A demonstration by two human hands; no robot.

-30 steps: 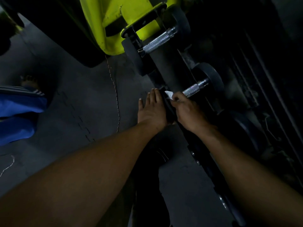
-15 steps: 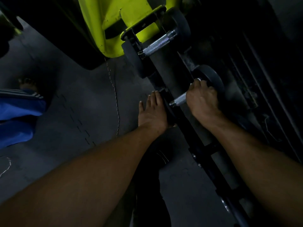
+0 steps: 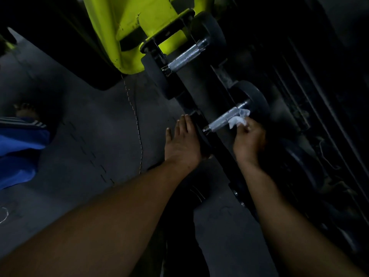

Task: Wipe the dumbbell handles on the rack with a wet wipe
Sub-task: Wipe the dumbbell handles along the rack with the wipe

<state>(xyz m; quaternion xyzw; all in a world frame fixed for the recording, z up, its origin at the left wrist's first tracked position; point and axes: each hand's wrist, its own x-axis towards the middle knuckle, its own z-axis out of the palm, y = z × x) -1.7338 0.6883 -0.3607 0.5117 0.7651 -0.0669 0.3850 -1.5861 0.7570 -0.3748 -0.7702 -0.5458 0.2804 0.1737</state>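
A crumpled white wipe [image 3: 238, 118] is pinched in the fingers of the right hand [image 3: 249, 139] and pressed against the far end of the near handle [image 3: 224, 118], at about 2 o'clock from picture centre. The fingertips are curled under and partly hidden by the wipe, so how many of them grip it cannot be told. The handle is knurled metal and runs from 8 to 2 o'clock between two dark weight heads; the far head [image 3: 252, 96] is seen as a dim disc, while the near one is mostly covered by the left hand [image 3: 184, 140].

The left hand is laid flat with straight fingers on that near head and on the black rack [image 3: 219, 148], just at 9 o'clock of the handle; nothing is held in it. Its thumb is hidden beneath the palm.

A second dumbbell is seen at 12 o'clock, its handle [image 3: 186, 55] bare and parallel to the first. Behind it a yellow-green frame [image 3: 123, 27] is cut off by the top edge.

The right side of the picture, from 1 to 5 o'clock, is lost in deep shadow; only faint rails and a further dark disc are made out. Grey floor mats [image 3: 79, 136] are seen at 9 o'clock, and blue cloth [image 3: 18, 142] is cut off by the left edge.
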